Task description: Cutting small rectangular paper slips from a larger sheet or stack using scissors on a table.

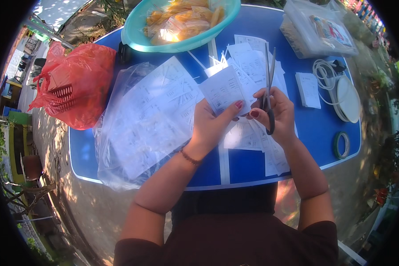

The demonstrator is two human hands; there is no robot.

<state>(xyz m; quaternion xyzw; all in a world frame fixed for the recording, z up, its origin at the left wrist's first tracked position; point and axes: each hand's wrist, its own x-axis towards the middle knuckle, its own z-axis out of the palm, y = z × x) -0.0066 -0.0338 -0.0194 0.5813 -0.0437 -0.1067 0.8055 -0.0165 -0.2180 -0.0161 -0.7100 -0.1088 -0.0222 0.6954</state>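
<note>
My left hand [210,121] grips a small printed paper label [223,88], its thumb pressed on the lower right corner. In my right hand [277,114] is a pair of scissors [269,78] with black handles, blades pointing away from me and slightly apart. The right fingertips are close to the label's right edge; whether they touch it I cannot tell. Beneath and beyond both hands lie loose printed paper slips [249,65] and thin white offcuts [221,61]. Left of my left hand, larger printed sheets [153,116] lie with a clear plastic bag [108,159].
On the blue table [322,133], a turquoise basin [183,47] holds bagged yellow food. A red plastic bag [83,79] stands at the left. Rightward are a lidded plastic container [319,30], a slip stack [307,89], a corded white round-ended device [347,98] and green tape [341,145].
</note>
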